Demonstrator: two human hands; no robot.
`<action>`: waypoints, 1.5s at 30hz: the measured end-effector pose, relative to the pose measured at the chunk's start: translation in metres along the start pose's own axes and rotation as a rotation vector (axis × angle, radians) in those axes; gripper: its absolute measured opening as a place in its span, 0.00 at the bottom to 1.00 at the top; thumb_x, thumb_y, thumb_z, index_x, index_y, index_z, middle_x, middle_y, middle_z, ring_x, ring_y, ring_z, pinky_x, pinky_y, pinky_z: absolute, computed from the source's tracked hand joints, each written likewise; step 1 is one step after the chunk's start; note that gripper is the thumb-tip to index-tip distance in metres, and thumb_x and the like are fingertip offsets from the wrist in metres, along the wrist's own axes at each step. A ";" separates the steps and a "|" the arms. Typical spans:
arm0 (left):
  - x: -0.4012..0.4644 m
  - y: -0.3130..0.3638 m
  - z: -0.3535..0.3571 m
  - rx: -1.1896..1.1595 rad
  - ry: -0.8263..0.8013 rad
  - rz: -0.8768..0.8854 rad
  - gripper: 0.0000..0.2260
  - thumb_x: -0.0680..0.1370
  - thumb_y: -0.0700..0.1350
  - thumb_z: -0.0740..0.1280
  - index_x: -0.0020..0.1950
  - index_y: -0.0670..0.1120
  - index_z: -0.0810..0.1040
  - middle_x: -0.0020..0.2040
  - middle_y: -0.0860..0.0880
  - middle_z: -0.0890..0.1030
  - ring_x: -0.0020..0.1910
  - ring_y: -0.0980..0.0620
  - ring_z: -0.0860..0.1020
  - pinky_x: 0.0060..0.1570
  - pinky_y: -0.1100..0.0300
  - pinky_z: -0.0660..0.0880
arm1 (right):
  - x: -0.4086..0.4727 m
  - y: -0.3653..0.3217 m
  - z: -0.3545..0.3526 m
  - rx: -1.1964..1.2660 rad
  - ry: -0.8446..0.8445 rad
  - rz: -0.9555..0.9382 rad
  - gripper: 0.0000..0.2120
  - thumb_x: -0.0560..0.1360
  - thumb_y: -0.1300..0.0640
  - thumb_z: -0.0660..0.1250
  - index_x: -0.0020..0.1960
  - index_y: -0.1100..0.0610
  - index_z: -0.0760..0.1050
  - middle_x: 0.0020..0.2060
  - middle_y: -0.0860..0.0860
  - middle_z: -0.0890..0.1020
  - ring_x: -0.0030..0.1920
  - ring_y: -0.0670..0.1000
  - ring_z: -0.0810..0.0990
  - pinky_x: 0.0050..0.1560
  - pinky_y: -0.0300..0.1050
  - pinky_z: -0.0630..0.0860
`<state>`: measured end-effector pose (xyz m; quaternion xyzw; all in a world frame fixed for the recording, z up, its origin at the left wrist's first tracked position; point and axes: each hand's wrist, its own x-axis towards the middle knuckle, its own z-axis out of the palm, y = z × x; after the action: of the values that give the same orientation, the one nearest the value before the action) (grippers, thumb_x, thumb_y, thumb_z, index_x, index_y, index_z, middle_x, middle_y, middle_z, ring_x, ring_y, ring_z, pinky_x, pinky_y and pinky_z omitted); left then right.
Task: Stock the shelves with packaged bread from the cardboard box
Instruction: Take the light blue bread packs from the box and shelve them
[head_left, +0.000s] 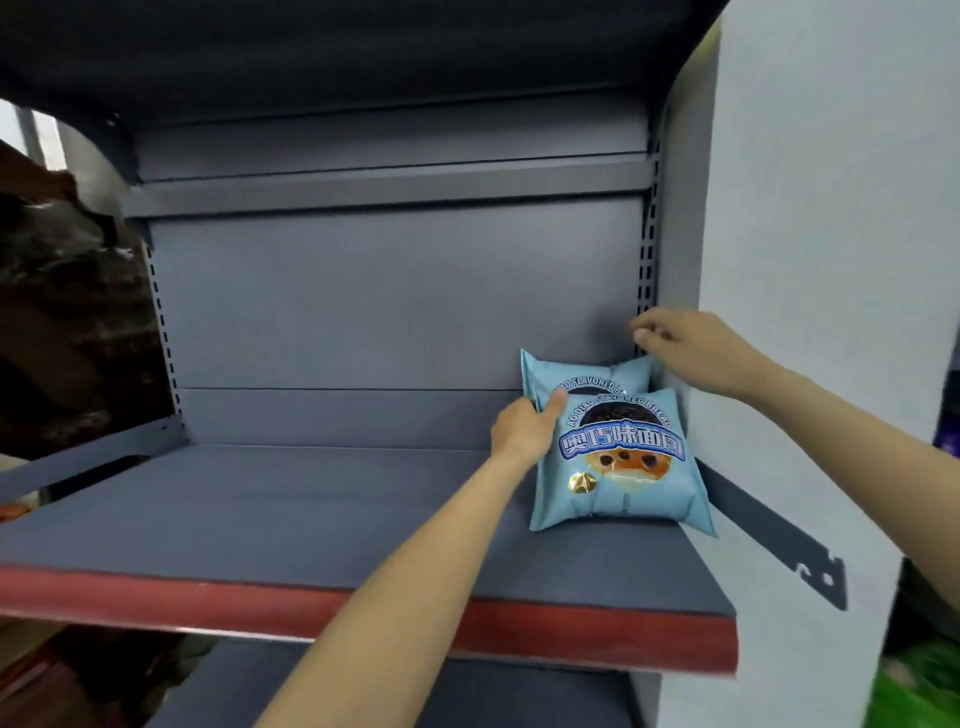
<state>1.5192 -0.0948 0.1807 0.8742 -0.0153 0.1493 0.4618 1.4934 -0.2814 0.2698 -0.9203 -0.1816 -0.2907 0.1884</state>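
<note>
Two light-blue bread packets stand at the right end of the grey shelf (311, 509). The front packet (623, 462) leans back against the rear packet (587, 376), which rests against the back panel. My left hand (524, 426) grips the front packet's upper left edge, thumb on its face. Above the rear packet hovers my right hand (691, 348), fingers loosely curled and holding nothing, close to the slotted upright. The cardboard box is out of view.
A white side panel (810, 260) closes the shelf on the right, with a grey bracket (779, 530) along it. The shelf has a red front strip (363, 618). Another shelf (389, 182) sits above, one below. Dark clutter lies at the left.
</note>
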 end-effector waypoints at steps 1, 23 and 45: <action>-0.001 0.004 0.002 0.004 0.005 0.006 0.27 0.78 0.63 0.56 0.53 0.39 0.78 0.54 0.42 0.80 0.54 0.42 0.78 0.55 0.50 0.74 | -0.010 -0.004 -0.001 -0.007 -0.007 -0.029 0.15 0.81 0.55 0.58 0.63 0.58 0.74 0.60 0.58 0.77 0.60 0.57 0.75 0.57 0.44 0.67; -0.267 -0.103 -0.121 0.194 0.427 0.850 0.10 0.78 0.44 0.62 0.45 0.44 0.83 0.34 0.54 0.81 0.33 0.53 0.77 0.35 0.57 0.73 | -0.298 -0.167 0.100 0.205 0.548 -0.113 0.07 0.77 0.58 0.65 0.51 0.59 0.79 0.38 0.48 0.82 0.38 0.44 0.76 0.40 0.34 0.70; -0.546 -0.499 -0.154 0.949 -0.813 -0.388 0.25 0.74 0.58 0.66 0.69 0.53 0.69 0.66 0.46 0.72 0.66 0.44 0.67 0.67 0.51 0.59 | -0.648 -0.251 0.341 0.502 -1.384 0.430 0.30 0.72 0.43 0.70 0.70 0.51 0.66 0.67 0.50 0.70 0.67 0.51 0.69 0.64 0.47 0.68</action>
<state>1.0422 0.2560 -0.2887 0.9567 0.0370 -0.2887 0.0016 1.0453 -0.0559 -0.3197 -0.8373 -0.1358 0.4448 0.2874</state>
